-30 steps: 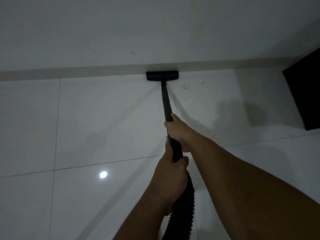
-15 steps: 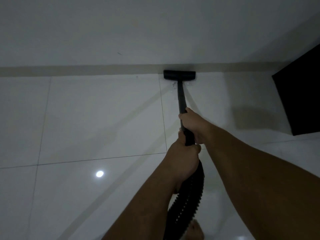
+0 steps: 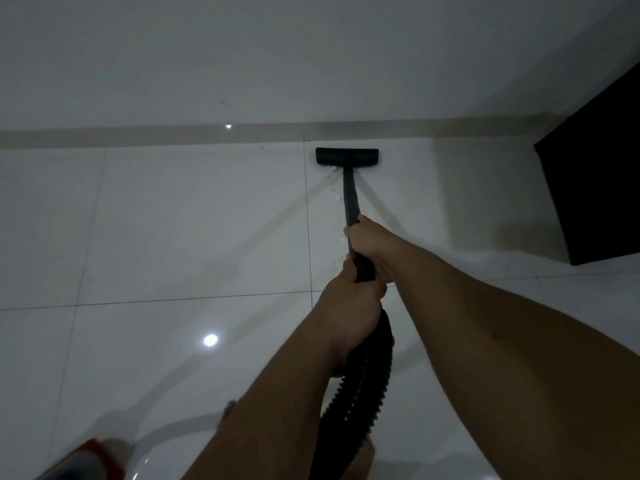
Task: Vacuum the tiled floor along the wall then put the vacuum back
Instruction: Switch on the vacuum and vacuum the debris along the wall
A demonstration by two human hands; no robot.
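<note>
Both hands grip the vacuum wand (image 3: 350, 195), right hand (image 3: 369, 242) wrapped above left hand (image 3: 349, 311). Vacuum head (image 3: 347, 157) sits just beside the wall (image 3: 311, 64). White scraps (image 3: 333, 194) lie behind the head, so the sweep looks unfinished, and stowing remains.

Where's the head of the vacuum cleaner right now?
In the head view, the vacuum head sits on the tiled floor just right of centre, close against the skirting strip at the foot of the wall, left of a dark object.
</note>
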